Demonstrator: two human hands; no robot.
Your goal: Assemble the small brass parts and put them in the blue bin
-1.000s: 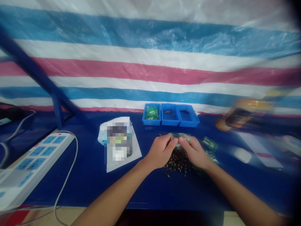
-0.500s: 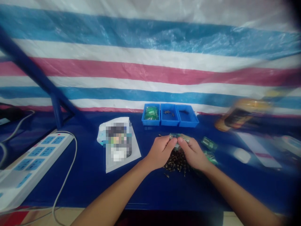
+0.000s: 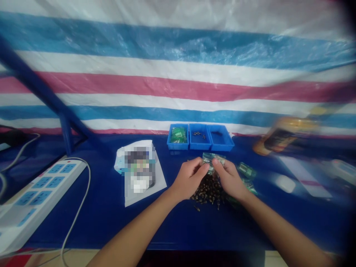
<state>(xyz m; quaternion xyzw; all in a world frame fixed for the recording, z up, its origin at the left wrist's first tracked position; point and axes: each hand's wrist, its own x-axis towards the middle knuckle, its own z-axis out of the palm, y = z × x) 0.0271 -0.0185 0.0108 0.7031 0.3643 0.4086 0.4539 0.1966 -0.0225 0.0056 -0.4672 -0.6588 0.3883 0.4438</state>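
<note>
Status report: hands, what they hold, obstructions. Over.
Left hand and right hand both pinch small clear packet. Held over pile of brass parts. Green packets beside right hand, nothing blocking.

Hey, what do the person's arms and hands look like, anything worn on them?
The left forearm and right forearm are bare, no sleeves in view. The left hand and right hand wear no gloves; no watch, ring or bracelet shows.

Blurred orange object (image 3: 286,134), half-hidden green packet (image 3: 214,158)
</note>
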